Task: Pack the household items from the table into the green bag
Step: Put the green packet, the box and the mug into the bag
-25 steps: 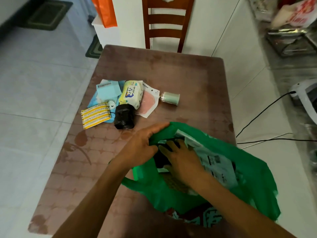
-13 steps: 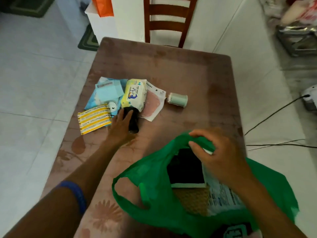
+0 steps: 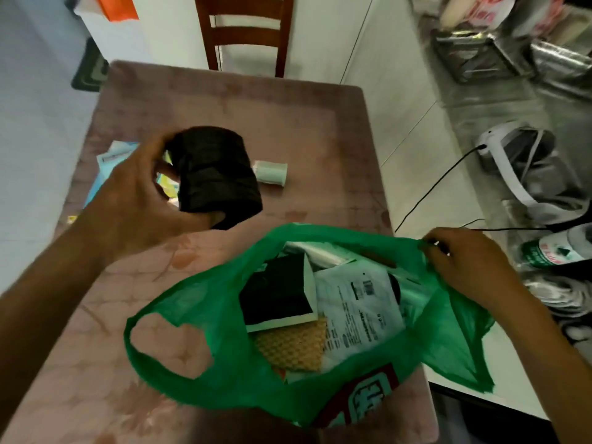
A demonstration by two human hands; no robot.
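A dark wooden chair (image 3: 245, 33) stands at the far edge of the desk (image 3: 224, 100), its slatted back against a white wall. Something orange (image 3: 121, 6) hangs beyond the far left corner, above a green floor mat (image 3: 89, 70). Off the right edge, a black cable (image 3: 432, 190) runs over the pale floor to a white appliance (image 3: 512, 149). A green-labelled bottle (image 3: 557, 248) lies near it, with metal racks (image 3: 480, 56) farther back.

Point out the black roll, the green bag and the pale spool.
black roll (image 3: 217, 174): head view, middle of its side.
green bag (image 3: 205, 315): head view, left wall.
pale spool (image 3: 272, 173): head view, its body.
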